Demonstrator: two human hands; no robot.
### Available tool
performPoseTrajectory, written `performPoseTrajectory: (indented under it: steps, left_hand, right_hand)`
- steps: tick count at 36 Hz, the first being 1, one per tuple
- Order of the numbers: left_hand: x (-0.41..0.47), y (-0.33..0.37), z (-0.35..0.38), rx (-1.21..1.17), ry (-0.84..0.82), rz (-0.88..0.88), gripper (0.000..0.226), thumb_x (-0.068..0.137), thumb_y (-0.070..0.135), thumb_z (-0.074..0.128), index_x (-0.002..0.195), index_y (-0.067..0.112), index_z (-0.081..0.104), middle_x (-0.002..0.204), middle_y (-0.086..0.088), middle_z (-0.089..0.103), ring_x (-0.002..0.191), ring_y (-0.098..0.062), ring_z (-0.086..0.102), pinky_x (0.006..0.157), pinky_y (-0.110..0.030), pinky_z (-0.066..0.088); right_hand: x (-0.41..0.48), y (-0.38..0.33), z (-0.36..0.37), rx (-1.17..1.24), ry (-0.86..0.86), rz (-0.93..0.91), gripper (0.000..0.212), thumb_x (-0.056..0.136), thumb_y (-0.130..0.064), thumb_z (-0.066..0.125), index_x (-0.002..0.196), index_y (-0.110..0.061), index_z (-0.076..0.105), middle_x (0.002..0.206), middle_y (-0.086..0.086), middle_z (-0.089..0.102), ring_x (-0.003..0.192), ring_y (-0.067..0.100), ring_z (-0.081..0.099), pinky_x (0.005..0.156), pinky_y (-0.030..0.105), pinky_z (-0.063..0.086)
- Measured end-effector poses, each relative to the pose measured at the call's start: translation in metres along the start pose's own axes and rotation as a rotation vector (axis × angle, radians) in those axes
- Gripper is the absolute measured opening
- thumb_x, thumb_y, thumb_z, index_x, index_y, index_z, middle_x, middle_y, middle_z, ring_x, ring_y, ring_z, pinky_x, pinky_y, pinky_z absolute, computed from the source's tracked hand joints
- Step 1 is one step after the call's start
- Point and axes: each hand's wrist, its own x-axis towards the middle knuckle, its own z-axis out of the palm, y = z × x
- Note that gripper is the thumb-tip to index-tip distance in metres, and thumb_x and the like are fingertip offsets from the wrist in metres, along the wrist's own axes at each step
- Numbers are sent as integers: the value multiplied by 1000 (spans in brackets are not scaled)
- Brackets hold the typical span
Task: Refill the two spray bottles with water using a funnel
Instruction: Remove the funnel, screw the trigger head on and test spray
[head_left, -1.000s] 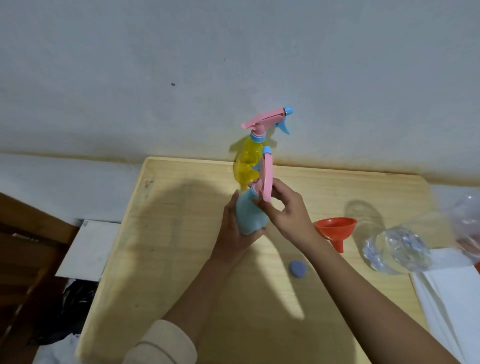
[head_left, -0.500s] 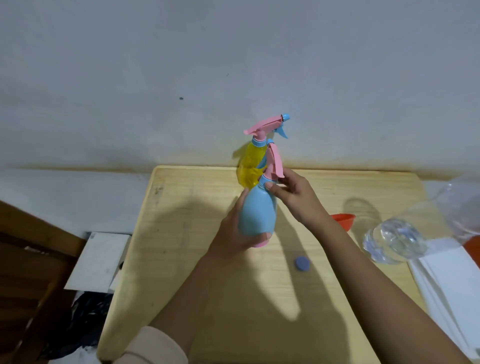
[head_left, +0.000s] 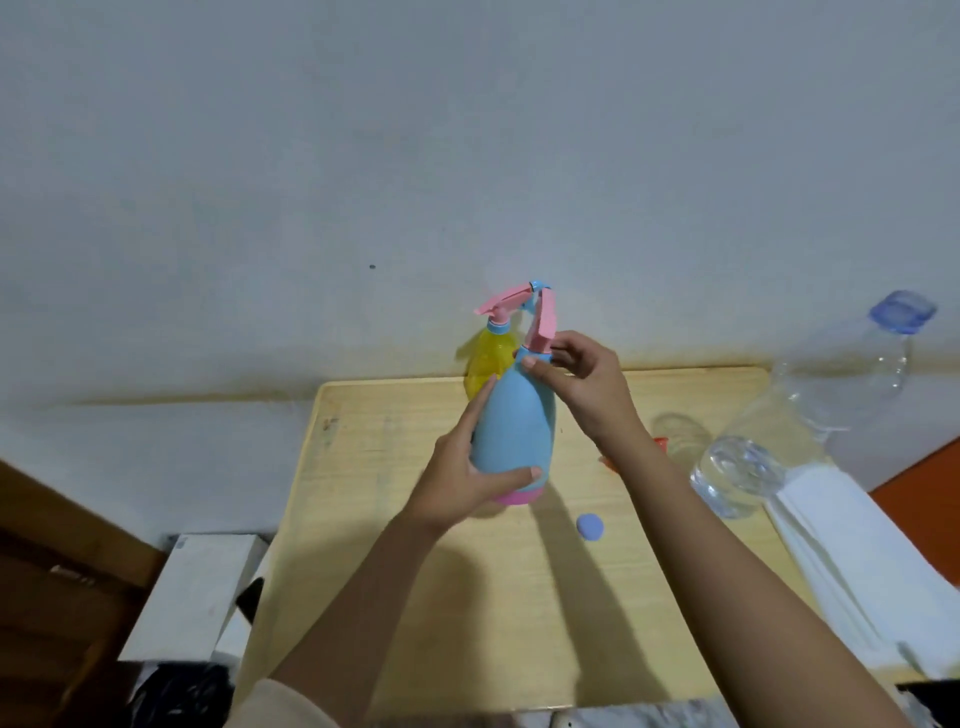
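A blue spray bottle (head_left: 514, 426) with a pink base stands upright near the middle of the wooden table (head_left: 395, 571). My left hand (head_left: 457, 467) grips its body from the left. My right hand (head_left: 582, 379) pinches the collar under its pink trigger head (head_left: 543, 319). Behind it, against the wall, stands a yellow spray bottle (head_left: 485, 358) with a pink head. Only a sliver of the orange funnel (head_left: 658, 443) shows behind my right wrist. A large clear water bottle (head_left: 810, 410) with a blue handle leans at the right.
A small blue cap (head_left: 590, 527) lies on the table right of the blue bottle. Folded white cloth (head_left: 852, 561) covers the table's right edge. A white box (head_left: 192, 592) and dark clutter sit on the floor to the left. The wall runs close behind.
The camera view has shifted, so the scene sits lower and more of the water bottle shows. The blue bottle now stands more upright, and my right hand stays at its neck.
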Motion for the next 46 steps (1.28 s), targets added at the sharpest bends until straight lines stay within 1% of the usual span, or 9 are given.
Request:
performPoseTrajectory:
  steps: [5,9,16,22,29,35,40,43,46]
  left_hand:
    - [-10,21,1,63,8,43,99,66,29,83,141,54,23,126,17,55,109,-1,56,90,-39,54]
    - [-16,33,2,115,10,55,99,62,39,81,138,60,21,126,14,55,110,-7,58,87,-41,55]
    - [-25,43,-8,166,3,64,93,61,41,81,133,65,25,122,11,57,107,-7,58,85,-34,55]
    - [-32,52,-11,132,26,73,91,66,33,84,131,64,28,118,11,59,102,-2,58,77,-21,53]
    - [-39,54,-9,51,26,73,89,60,40,83,126,69,30,119,4,60,106,-12,59,81,-32,57]
    - [-39,57,-4,-19,15,75,88,55,39,83,122,69,35,112,7,62,102,-6,61,77,-23,55]
    - [-37,54,3,-28,56,88,93,62,28,86,135,55,35,115,10,61,100,-1,60,79,-27,56]
    - [-36,53,7,-7,65,102,91,66,23,86,137,51,35,116,18,58,94,6,57,77,-22,54]
    - [-35,53,11,-11,72,105,90,68,24,85,138,49,34,118,17,56,95,7,57,75,-19,52]
  right_hand:
    - [-18,-11,17,109,253,-37,30,71,-16,80,93,-6,63,89,5,66,81,12,60,71,21,50]
    - [-28,-20,19,44,290,-97,14,82,-17,72,93,-14,63,83,-10,64,76,1,57,66,15,45]
    - [-34,-35,3,-95,147,-158,4,86,-11,66,89,-13,67,76,-1,64,71,8,56,69,23,45]
    - [-42,-48,4,142,86,-23,9,89,-18,62,94,-16,69,91,2,68,83,9,59,76,22,46]
    - [-38,-50,1,199,-10,38,19,93,-19,54,106,-10,64,106,4,70,99,15,63,92,36,45]
    - [-38,-58,-8,458,-191,86,24,94,-19,47,111,-8,60,105,2,68,100,14,62,90,32,47]
    - [-40,-55,1,383,16,62,12,83,-9,66,92,-13,60,89,2,70,78,13,64,77,32,51]
    - [-42,-51,5,261,179,45,26,70,-24,78,86,-19,58,93,6,63,81,18,60,76,36,49]
    - [-46,-54,8,162,173,64,24,83,-42,66,94,-21,58,103,10,62,92,21,61,85,39,49]
